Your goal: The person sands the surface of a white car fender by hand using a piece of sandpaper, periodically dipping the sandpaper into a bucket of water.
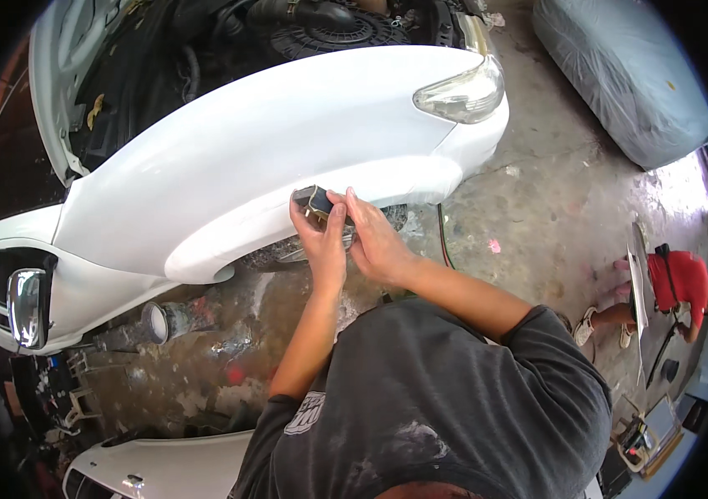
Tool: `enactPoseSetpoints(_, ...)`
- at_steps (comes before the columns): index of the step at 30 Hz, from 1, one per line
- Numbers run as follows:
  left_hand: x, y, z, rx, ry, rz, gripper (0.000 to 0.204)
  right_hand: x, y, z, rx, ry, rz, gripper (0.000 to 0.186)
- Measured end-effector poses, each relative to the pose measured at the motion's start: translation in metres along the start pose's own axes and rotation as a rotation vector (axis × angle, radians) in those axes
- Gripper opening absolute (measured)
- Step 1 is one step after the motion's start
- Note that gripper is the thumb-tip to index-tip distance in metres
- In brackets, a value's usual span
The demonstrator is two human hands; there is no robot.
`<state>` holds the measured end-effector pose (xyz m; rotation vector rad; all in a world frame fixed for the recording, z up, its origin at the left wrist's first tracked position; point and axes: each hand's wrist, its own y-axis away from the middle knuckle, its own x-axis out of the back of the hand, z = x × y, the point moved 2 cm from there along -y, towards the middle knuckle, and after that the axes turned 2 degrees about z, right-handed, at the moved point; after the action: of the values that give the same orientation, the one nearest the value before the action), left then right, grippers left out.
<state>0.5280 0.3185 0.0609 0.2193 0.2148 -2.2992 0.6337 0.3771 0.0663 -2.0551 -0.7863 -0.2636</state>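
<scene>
In front of me, above the wheel arch of a white car fender (287, 125), both my hands meet around a small dark sanding block (312, 198) with a tan-edged sheet along it. My left hand (325, 249) grips the block from below and the left, thumb up along its near side. My right hand (380, 241) presses against the block's right side with its fingers together. Part of the block is hidden behind the fingers. A gap between block and fender cannot be made out clearly.
The engine bay (329, 25) lies open beyond the fender, with a headlight (463, 93) at its right end. A side mirror (28, 308) sticks out at left. A bucket (157, 323) is on the stained floor. A covered car (628, 75) and a person in red (688, 287) are at right.
</scene>
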Motion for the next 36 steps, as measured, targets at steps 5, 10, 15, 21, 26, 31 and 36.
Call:
enactPoseSetpoints(5,-0.021,-0.021,-0.010,-0.014,-0.088,0.140,0.059,0.014,-0.009,0.021,0.000,-0.078,-0.004,0.099)
enactPoseSetpoints(10,-0.010,-0.066,-0.001,-0.320,-0.296,-0.001,0.061,0.042,-0.037,0.044,-0.036,-0.013,0.049,0.089)
enactPoseSetpoints(15,0.018,-0.107,0.022,-1.075,-1.255,-0.314,0.074,0.108,-0.163,0.115,0.020,0.434,0.485,0.078)
enactPoseSetpoints(21,0.087,-0.128,0.029,-1.089,-1.530,-0.491,0.078,0.125,-0.199,0.144,-0.503,0.457,0.244,0.063)
enactPoseSetpoints(26,0.034,-0.128,0.020,-1.275,-1.463,-0.611,0.072,0.119,-0.194,0.157,-0.418,0.523,0.263,0.068)
enactPoseSetpoints(31,-0.105,-0.115,-0.039,-1.349,-1.436,-0.771,0.052,0.110,-0.198,0.155,-0.369,0.455,0.301,0.067)
enactPoseSetpoints(36,-0.075,-0.130,-0.040,-1.386,-1.384,-0.779,0.036,0.109,-0.193,0.162,-0.401,0.411,0.356,0.066)
